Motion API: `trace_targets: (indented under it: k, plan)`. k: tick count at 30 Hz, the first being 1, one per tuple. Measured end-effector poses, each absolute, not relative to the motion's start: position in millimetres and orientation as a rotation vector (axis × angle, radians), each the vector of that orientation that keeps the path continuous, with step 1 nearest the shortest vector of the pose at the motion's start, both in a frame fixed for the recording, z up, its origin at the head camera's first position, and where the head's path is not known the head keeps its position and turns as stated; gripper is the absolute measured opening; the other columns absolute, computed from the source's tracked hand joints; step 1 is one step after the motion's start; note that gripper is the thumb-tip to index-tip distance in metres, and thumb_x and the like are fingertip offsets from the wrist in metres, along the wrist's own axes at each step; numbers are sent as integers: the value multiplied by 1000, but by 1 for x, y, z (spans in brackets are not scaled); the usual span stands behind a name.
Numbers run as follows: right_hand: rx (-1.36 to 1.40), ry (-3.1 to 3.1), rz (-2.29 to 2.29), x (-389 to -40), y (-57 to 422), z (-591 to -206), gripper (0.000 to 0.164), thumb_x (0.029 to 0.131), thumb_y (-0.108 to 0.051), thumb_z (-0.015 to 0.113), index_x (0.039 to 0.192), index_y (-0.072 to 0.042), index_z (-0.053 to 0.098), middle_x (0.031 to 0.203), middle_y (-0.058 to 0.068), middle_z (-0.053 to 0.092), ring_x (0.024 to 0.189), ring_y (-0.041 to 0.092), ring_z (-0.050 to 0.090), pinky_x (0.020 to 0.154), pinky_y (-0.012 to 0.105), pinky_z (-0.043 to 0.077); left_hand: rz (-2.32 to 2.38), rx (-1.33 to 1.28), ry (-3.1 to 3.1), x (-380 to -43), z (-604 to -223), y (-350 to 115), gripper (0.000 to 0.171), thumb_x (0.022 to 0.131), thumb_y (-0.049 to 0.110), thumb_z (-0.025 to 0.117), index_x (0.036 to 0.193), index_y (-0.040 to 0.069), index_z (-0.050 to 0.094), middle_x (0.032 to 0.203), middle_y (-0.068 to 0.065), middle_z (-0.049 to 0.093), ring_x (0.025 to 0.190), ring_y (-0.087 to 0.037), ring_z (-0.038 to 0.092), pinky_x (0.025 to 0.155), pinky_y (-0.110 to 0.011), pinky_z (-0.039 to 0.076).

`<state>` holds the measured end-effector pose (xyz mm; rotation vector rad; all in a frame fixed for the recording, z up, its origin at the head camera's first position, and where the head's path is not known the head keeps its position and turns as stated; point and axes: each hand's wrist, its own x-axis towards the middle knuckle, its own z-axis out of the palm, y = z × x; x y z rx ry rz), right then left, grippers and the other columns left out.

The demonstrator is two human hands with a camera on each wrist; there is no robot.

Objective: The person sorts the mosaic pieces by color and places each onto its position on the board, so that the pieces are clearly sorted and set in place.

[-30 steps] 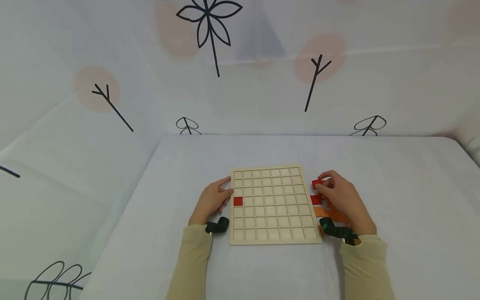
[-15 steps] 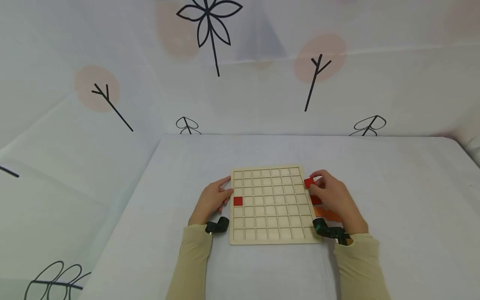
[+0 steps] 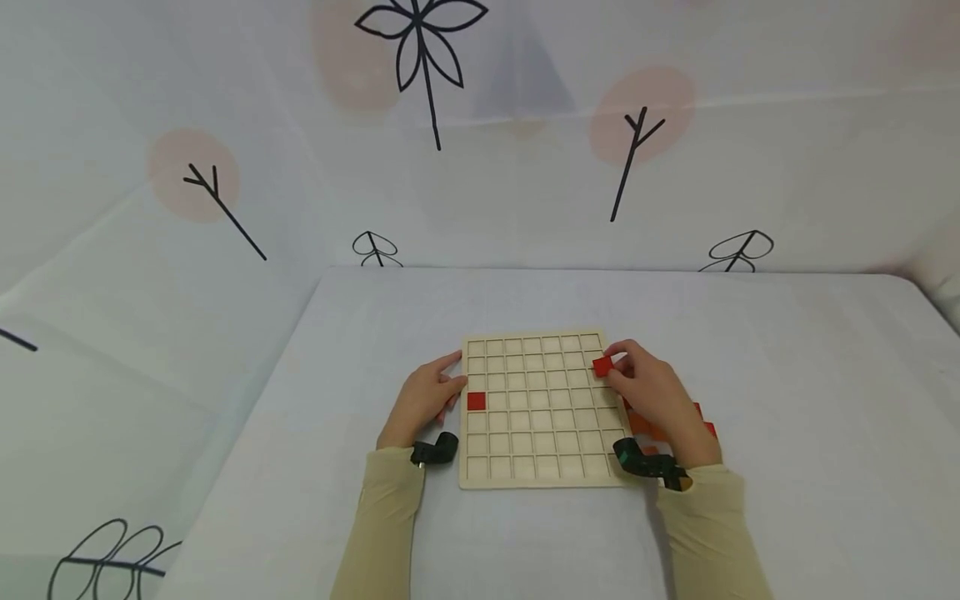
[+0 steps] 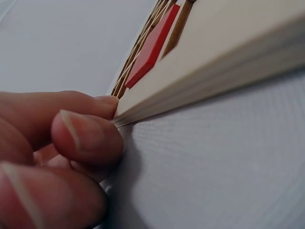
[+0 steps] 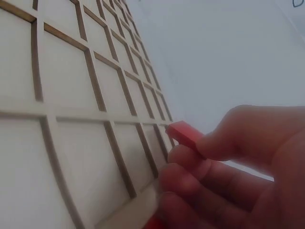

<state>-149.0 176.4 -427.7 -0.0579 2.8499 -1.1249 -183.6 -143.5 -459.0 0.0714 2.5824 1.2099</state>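
My right hand [image 3: 651, 390] pinches a small red square tile [image 3: 602, 367] over the right edge of a pale wooden grid board [image 3: 547, 482]. In the right wrist view, thumb and fingertips grip this tile [image 5: 184, 132], which sits tilted close above the outer cells. My left hand [image 3: 418, 402] touches the board's left edge; the left wrist view has an extended fingertip [image 4: 106, 101] right at the edge, with nothing held. Another red tile [image 3: 476, 401] lies flat in a cell of the leftmost column.
Orange tiles [image 3: 642, 426] lie beside the board's right edge, partly hidden under my right hand and wrist. A red tile [image 3: 709, 429] shows just right of that wrist. White cloth [image 3: 555, 546] covers the table, and a patterned curtain [image 3: 517, 208] hangs behind it.
My right hand has moved left with the red tile, from the loose tiles beside the board to over its right edge. My left hand has stayed at the left edge.
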Motion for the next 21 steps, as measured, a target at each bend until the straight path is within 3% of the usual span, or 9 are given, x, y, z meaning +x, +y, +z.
trace_targets:
  k: [7, 21]
  plan:
    - [-98, 2849, -1116, -150, 170, -431, 30, 86, -16, 49, 115, -9, 47, 93, 9, 59, 79, 21, 53, 68, 34, 44, 1220, 70, 2578, -183, -457, -144, 51, 87, 33, 56, 135, 28, 39, 54, -2, 52, 34, -16, 43, 41, -30, 40]
    - [-151, 2872, -1064, -151, 160, -432, 28, 86, -18, 49, 114, -11, 51, 88, 3, 59, 73, 17, 51, 64, 30, 43, 1219, 61, 2581, -183, -457, -143, 52, 87, 33, 56, 135, 28, 39, 53, -2, 52, 34, -15, 42, 39, -28, 37]
